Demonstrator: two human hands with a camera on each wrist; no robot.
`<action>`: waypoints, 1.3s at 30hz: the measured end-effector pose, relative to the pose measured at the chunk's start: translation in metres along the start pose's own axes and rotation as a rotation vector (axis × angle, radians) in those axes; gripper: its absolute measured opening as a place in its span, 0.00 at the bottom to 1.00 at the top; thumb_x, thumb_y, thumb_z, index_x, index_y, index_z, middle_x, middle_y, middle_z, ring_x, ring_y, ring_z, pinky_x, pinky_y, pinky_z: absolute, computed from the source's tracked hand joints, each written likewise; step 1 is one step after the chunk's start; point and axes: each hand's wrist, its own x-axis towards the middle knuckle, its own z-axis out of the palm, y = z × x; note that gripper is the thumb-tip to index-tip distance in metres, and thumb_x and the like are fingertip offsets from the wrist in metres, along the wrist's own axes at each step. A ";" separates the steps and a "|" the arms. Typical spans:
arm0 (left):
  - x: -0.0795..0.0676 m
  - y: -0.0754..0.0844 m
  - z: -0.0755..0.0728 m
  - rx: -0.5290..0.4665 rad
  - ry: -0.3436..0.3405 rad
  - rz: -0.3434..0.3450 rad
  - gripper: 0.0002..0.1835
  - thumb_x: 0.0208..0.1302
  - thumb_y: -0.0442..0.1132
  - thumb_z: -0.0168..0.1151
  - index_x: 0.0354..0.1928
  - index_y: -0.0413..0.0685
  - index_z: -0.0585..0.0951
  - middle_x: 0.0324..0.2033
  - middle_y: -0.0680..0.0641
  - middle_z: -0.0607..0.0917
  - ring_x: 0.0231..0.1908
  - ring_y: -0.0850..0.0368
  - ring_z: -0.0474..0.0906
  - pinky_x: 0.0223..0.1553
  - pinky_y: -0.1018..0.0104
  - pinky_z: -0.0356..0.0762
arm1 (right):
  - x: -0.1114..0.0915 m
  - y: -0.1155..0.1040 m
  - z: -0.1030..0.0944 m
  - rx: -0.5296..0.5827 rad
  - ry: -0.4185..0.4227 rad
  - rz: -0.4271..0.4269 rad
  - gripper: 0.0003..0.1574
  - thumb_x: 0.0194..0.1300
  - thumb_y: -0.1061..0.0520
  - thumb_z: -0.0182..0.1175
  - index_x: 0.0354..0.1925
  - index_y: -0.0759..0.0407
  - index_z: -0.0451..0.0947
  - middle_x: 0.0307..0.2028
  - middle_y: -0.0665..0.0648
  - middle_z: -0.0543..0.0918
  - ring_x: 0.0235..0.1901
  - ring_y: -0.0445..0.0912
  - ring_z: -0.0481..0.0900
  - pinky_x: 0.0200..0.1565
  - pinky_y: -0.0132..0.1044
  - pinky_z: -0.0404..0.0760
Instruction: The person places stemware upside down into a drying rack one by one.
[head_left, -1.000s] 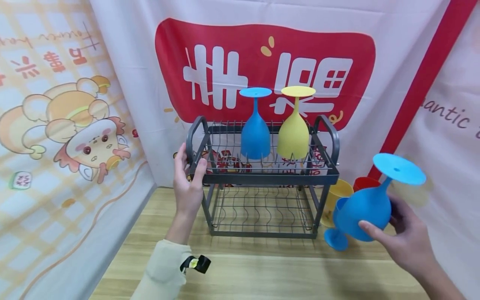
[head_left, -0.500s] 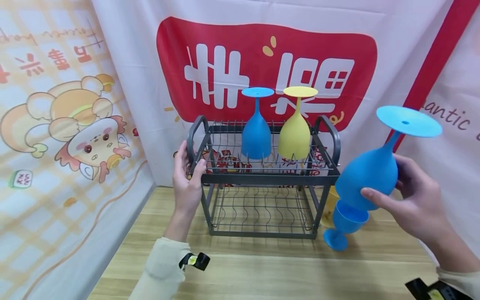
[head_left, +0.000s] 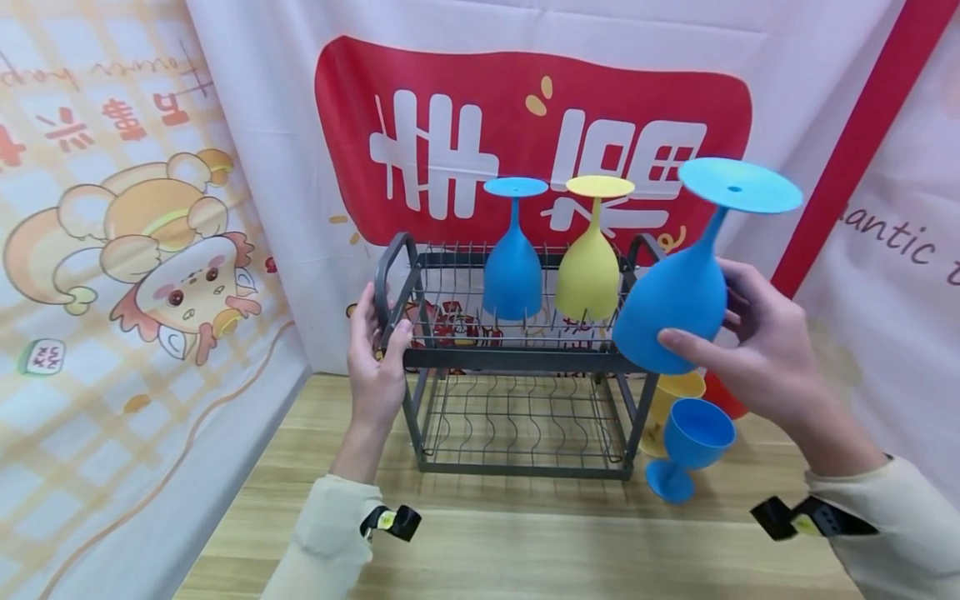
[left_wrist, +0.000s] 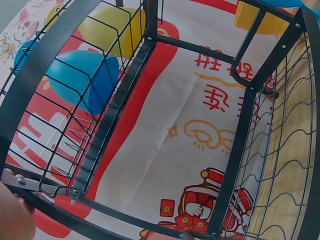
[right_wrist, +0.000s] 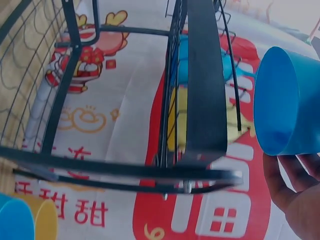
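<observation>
The right hand (head_left: 768,358) grips an inverted, tilted blue plastic-looking goblet (head_left: 675,292) near the right end of a dark two-tier metal rack (head_left: 525,470); the left hand (head_left: 375,375) clasps the rack's left side; a yellow plastic-looking goblet (head_left: 588,279) stands inverted on the upper tier (head_left: 465,359).

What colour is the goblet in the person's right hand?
Blue: the goblet in the right hand shows best in the head view.

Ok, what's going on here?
A person's left hand grips the left end of a dark metal two-tier rack; the right hand holds a blue stemmed goblet, tilted upside down, near the rack's right end. On the upper tier, another blue stemmed goblet and a yellow stemmed goblet stand inverted. A blue footed cup stands upright on the wood-grain table.
</observation>
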 end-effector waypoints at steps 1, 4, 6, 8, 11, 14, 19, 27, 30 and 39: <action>0.000 0.000 0.000 -0.003 -0.001 0.002 0.35 0.78 0.39 0.58 0.82 0.61 0.61 0.73 0.59 0.75 0.72 0.50 0.73 0.61 0.76 0.80 | 0.002 -0.002 0.004 0.018 -0.005 -0.017 0.54 0.62 0.52 0.78 0.79 0.46 0.64 0.72 0.59 0.76 0.66 0.63 0.78 0.58 0.45 0.84; 0.000 -0.001 0.001 -0.006 -0.003 0.006 0.35 0.78 0.38 0.58 0.83 0.61 0.61 0.73 0.58 0.75 0.72 0.50 0.72 0.61 0.77 0.80 | 0.009 -0.010 0.016 0.060 -0.025 -0.057 0.53 0.62 0.52 0.78 0.79 0.47 0.64 0.72 0.58 0.77 0.67 0.63 0.77 0.63 0.65 0.80; 0.000 -0.002 0.001 -0.011 0.000 0.004 0.35 0.79 0.38 0.57 0.83 0.61 0.61 0.73 0.58 0.75 0.73 0.48 0.72 0.61 0.77 0.80 | 0.015 -0.016 0.025 0.092 -0.043 -0.078 0.53 0.62 0.51 0.78 0.79 0.48 0.64 0.72 0.59 0.77 0.68 0.63 0.77 0.62 0.72 0.79; -0.001 -0.002 0.001 -0.014 0.008 0.004 0.34 0.79 0.38 0.57 0.82 0.62 0.61 0.73 0.59 0.75 0.73 0.47 0.71 0.61 0.77 0.80 | 0.021 -0.022 0.034 0.123 -0.066 -0.100 0.52 0.63 0.50 0.77 0.78 0.50 0.64 0.72 0.60 0.76 0.68 0.64 0.77 0.61 0.72 0.80; -0.003 -0.002 0.002 -0.016 0.023 0.000 0.34 0.79 0.38 0.57 0.82 0.62 0.62 0.73 0.60 0.75 0.74 0.46 0.71 0.61 0.77 0.81 | 0.029 -0.031 0.049 0.158 -0.094 -0.124 0.51 0.63 0.50 0.77 0.77 0.50 0.65 0.71 0.59 0.77 0.67 0.62 0.78 0.58 0.68 0.84; -0.003 -0.002 0.002 -0.007 0.034 -0.008 0.34 0.79 0.39 0.57 0.82 0.63 0.62 0.73 0.61 0.75 0.73 0.48 0.72 0.61 0.76 0.80 | 0.038 -0.042 0.066 0.171 -0.115 -0.162 0.50 0.62 0.49 0.77 0.77 0.50 0.66 0.70 0.57 0.77 0.67 0.59 0.79 0.59 0.64 0.85; -0.002 -0.003 0.001 0.006 0.052 0.000 0.33 0.78 0.40 0.56 0.82 0.63 0.62 0.72 0.61 0.75 0.72 0.52 0.73 0.60 0.75 0.81 | 0.050 -0.060 0.098 0.164 -0.129 -0.221 0.51 0.61 0.45 0.78 0.76 0.52 0.66 0.69 0.56 0.77 0.67 0.54 0.77 0.62 0.60 0.85; -0.001 -0.001 0.001 0.003 0.049 0.002 0.33 0.80 0.40 0.55 0.82 0.63 0.61 0.74 0.59 0.74 0.74 0.50 0.71 0.61 0.78 0.80 | 0.059 -0.093 0.143 0.209 -0.120 -0.220 0.53 0.60 0.42 0.78 0.76 0.51 0.66 0.70 0.54 0.78 0.67 0.53 0.78 0.63 0.56 0.85; -0.003 -0.003 0.002 -0.011 0.041 -0.010 0.33 0.80 0.39 0.55 0.82 0.64 0.61 0.73 0.61 0.74 0.73 0.55 0.71 0.62 0.76 0.80 | 0.061 -0.100 0.156 0.206 -0.130 -0.202 0.53 0.61 0.41 0.77 0.77 0.50 0.65 0.71 0.54 0.77 0.68 0.53 0.78 0.63 0.56 0.85; -0.004 -0.004 0.006 -0.012 0.035 -0.010 0.33 0.81 0.41 0.54 0.82 0.66 0.61 0.76 0.57 0.72 0.74 0.57 0.70 0.69 0.60 0.80 | 0.074 -0.112 0.184 0.212 -0.139 -0.106 0.54 0.61 0.40 0.77 0.77 0.48 0.63 0.72 0.53 0.76 0.68 0.54 0.77 0.63 0.57 0.85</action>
